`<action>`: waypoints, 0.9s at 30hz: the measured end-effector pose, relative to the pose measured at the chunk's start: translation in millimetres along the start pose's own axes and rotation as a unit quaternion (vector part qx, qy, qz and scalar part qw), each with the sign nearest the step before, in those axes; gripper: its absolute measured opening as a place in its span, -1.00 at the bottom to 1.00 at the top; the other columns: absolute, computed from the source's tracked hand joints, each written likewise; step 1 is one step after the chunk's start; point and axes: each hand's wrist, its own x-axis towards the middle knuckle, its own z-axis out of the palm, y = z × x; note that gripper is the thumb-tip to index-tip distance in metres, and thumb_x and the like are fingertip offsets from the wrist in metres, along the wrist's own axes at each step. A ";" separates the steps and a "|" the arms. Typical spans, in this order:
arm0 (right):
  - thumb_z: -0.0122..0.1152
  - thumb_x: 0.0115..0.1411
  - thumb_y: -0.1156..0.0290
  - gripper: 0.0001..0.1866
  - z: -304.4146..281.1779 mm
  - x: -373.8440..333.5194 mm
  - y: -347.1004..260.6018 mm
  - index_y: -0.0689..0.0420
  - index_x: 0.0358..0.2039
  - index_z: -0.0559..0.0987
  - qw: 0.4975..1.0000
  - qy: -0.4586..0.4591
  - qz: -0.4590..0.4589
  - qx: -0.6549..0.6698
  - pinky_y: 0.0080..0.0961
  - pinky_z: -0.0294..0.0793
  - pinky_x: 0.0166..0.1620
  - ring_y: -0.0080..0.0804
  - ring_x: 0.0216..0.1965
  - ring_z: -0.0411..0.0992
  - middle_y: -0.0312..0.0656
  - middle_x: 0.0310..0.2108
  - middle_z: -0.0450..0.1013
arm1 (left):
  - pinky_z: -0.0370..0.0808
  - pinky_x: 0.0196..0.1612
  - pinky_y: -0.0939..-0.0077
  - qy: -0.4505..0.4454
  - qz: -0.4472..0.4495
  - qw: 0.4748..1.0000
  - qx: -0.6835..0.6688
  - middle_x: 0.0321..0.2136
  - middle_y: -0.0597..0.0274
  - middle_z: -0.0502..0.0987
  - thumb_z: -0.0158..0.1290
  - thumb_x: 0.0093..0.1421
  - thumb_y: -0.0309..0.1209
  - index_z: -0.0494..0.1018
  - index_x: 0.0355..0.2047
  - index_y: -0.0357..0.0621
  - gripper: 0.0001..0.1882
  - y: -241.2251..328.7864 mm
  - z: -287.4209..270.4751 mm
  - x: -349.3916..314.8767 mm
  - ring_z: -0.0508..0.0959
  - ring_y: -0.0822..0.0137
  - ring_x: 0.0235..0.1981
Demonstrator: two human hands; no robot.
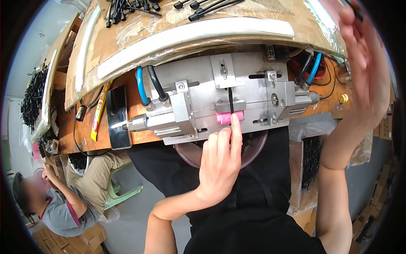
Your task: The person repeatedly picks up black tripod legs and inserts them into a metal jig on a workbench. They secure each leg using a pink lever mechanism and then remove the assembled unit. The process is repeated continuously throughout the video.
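The black rod (231, 98) was seemingly steadied (pink block (222, 119) touched!) by the left hand (219, 163), forefinger outstretched, other fingers bunched; right hand (367, 67), blurred: grip couldn't be told.

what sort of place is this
Probably a small assembly workshop: a metal fixture with blue hoses, black rod-like parts lying on cardboard, and another person seated to the left.

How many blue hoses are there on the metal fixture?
2: left blue hose and right blue hose, at opposite ends of the metal fixture. Others may be hidden.
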 end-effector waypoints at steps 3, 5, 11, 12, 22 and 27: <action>0.34 0.03 0.59 -0.57 14.2 -47.0 -12.9 0.39 -0.05 0.52 0.997 -0.009 -0.018 -0.079 -0.63 0.47 -0.47 -0.43 -0.52 0.49 -0.02 -0.34 0.57 | 0.39 -0.19 0.34 -0.001 0.011 1.000 -0.015 -0.25 0.15 0.40 0.25 -0.02 -0.59 0.31 0.20 -0.35 -0.28 1.9 0.7 3.1 0.40 0.18 -0.28; 0.36 -0.01 0.64 -0.54 37.4 -86.2 -8.0 0.40 -0.04 0.52 0.991 -0.057 -0.018 -0.123 -0.59 0.49 -0.45 -0.40 -0.51 0.50 -0.01 -0.33 0.57 | 0.40 -0.21 0.39 -0.006 0.020 1.000 0.002 -0.28 0.16 0.37 0.15 0.01 -0.61 0.31 0.19 -0.39 -0.33 -4.3 -2.8 0.6 0.38 0.23 -0.32; 0.41 -0.12 0.74 -0.40 84.1 -157.0 5.6 0.42 0.02 0.49 0.961 -0.142 -0.016 -0.236 -0.51 0.50 -0.43 -0.33 -0.51 0.48 0.01 -0.28 0.57 | 0.41 -0.16 0.38 0.148 0.055 0.986 -0.051 -0.31 0.12 0.41 0.18 0.03 -0.64 0.52 0.00 -0.11 -0.53 -33.7 -57.5 81.3 0.44 0.15 -0.24; 0.41 -0.12 0.72 -0.36 88.9 -168.5 18.7 0.42 0.06 0.47 0.959 -0.135 -0.023 -0.247 -0.50 0.48 -0.45 -0.34 -0.54 0.46 0.01 -0.27 0.56 | 0.41 -0.15 0.41 0.186 0.072 0.979 -0.044 -0.33 0.12 0.43 0.16 0.04 -0.65 0.53 -0.07 -0.11 -0.60 -46.8 -53.1 109.7 0.46 0.17 -0.26; 0.41 -0.01 0.55 -0.31 114.1 -182.7 43.5 0.30 0.18 0.42 0.951 -0.152 -0.011 -0.269 -0.42 0.40 -0.50 -0.38 -0.59 0.41 -0.19 -0.59 0.41 | 0.47 -0.18 0.38 0.020 0.044 0.993 -0.106 -0.36 0.03 0.54 0.07 0.16 -0.58 0.52 -0.30 -0.25 -0.90 -67.2 -97.5 170.5 0.54 0.16 -0.32; 0.45 -0.04 0.50 -0.38 89.3 -143.6 22.8 0.27 0.09 0.50 0.942 -0.177 -0.027 -0.283 -0.50 0.53 -0.36 -0.39 -0.42 0.54 -0.12 -0.28 0.55 | 0.48 -0.24 0.45 0.170 0.127 0.977 -0.026 -0.36 0.14 0.52 0.11 0.00 -0.75 0.57 -0.13 -0.14 -0.59 -62.9 -67.5 112.7 0.51 0.26 -0.35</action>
